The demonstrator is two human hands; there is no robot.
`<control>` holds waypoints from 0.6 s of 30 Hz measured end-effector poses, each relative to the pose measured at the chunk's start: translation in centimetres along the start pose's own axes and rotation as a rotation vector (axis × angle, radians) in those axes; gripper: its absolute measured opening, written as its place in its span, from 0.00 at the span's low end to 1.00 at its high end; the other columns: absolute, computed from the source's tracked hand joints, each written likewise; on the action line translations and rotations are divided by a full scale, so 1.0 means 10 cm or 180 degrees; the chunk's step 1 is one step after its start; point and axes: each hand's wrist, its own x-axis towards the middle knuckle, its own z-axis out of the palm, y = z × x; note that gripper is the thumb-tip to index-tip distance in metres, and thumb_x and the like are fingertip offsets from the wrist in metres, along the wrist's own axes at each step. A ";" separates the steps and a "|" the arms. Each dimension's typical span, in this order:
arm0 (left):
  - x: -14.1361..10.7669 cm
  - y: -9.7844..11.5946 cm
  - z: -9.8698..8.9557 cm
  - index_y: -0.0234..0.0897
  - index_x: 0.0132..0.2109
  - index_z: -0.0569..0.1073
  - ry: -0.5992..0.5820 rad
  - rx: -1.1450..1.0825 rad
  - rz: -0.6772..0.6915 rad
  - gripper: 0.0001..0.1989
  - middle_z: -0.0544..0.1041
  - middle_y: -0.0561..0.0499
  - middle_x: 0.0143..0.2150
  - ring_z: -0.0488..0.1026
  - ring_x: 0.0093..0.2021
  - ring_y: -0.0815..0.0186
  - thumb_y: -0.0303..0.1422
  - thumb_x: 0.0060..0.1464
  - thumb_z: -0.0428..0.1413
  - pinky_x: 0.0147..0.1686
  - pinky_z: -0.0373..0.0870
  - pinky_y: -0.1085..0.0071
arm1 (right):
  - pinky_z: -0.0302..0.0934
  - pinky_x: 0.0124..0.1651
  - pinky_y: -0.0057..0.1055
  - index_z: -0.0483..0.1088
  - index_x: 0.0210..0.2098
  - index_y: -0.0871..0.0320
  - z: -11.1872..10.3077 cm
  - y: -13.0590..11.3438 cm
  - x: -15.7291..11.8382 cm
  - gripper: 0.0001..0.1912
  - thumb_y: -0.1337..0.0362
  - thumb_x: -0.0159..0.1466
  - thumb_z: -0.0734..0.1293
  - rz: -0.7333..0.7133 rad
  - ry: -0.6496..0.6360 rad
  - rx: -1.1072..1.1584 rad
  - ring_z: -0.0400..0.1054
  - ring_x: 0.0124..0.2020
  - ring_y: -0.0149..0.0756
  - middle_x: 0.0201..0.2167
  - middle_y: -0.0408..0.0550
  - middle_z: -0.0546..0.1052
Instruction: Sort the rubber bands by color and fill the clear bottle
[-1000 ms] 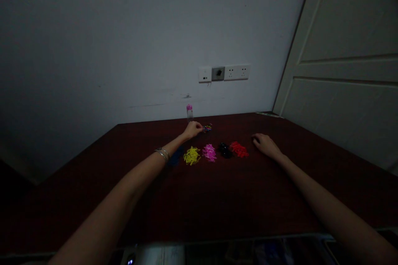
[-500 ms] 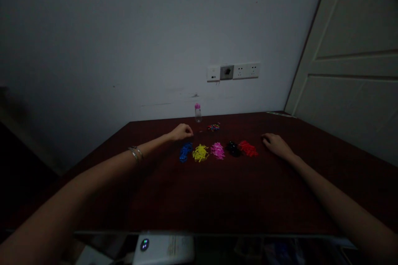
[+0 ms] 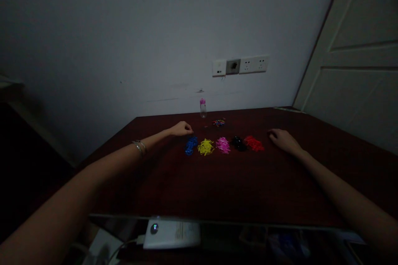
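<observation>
My left hand is closed in a loose pinch just above and left of the blue pile; anything between its fingers is too small to make out. My right hand rests on the table with curled fingers, right of the red pile; what it holds, if anything, is hidden. Between these lie a yellow pile, a pink pile and a black pile of small pieces. Behind them sits a small mixed-colour pile. A clear bottle with a pink top stands near the wall.
The dark red table meets a wall with sockets. A pale panelled door is at the right. Below the table's front edge lie a white power bank with a cable and other dim items.
The view has shifted, so the table items appear slightly higher and farther right. My left hand has moved a little closer to the blue pile. My right hand stays beside the red pile.
</observation>
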 end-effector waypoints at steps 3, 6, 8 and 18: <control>0.07 -0.10 -0.03 0.30 0.26 0.76 0.0346 -0.0075 -0.0341 0.13 0.73 0.50 0.22 0.67 0.25 0.69 0.35 0.43 0.52 0.26 0.60 0.76 | 0.60 0.49 0.37 0.70 0.44 0.63 -0.01 -0.01 0.00 0.19 0.63 0.60 0.55 0.0032 -0.0006 -0.0037 0.68 0.45 0.42 0.44 0.56 0.74; 0.13 -0.22 0.02 0.30 0.25 0.75 0.0680 -0.0305 -0.0709 0.13 0.71 0.51 0.20 0.65 0.22 0.70 0.35 0.43 0.52 0.24 0.59 0.76 | 0.60 0.49 0.36 0.70 0.44 0.62 -0.02 -0.01 0.00 0.19 0.63 0.60 0.55 0.0035 -0.0038 -0.0065 0.68 0.45 0.42 0.44 0.55 0.74; 0.17 -0.30 0.11 0.30 0.25 0.75 0.0869 -0.0488 -0.0938 0.12 0.70 0.51 0.18 0.64 0.21 0.70 0.35 0.44 0.52 0.23 0.59 0.76 | 0.60 0.49 0.36 0.70 0.44 0.63 -0.02 -0.01 0.00 0.19 0.63 0.60 0.54 0.0049 -0.0053 -0.0059 0.68 0.44 0.42 0.44 0.56 0.74; 0.36 -0.52 0.52 0.31 0.23 0.74 0.2220 -0.1013 -0.1418 0.14 0.69 0.52 0.16 0.65 0.20 0.70 0.34 0.46 0.48 0.22 0.58 0.77 | 0.59 0.50 0.37 0.70 0.45 0.63 -0.08 -0.05 -0.02 0.19 0.63 0.60 0.55 0.0102 -0.0044 0.0008 0.67 0.45 0.44 0.45 0.57 0.73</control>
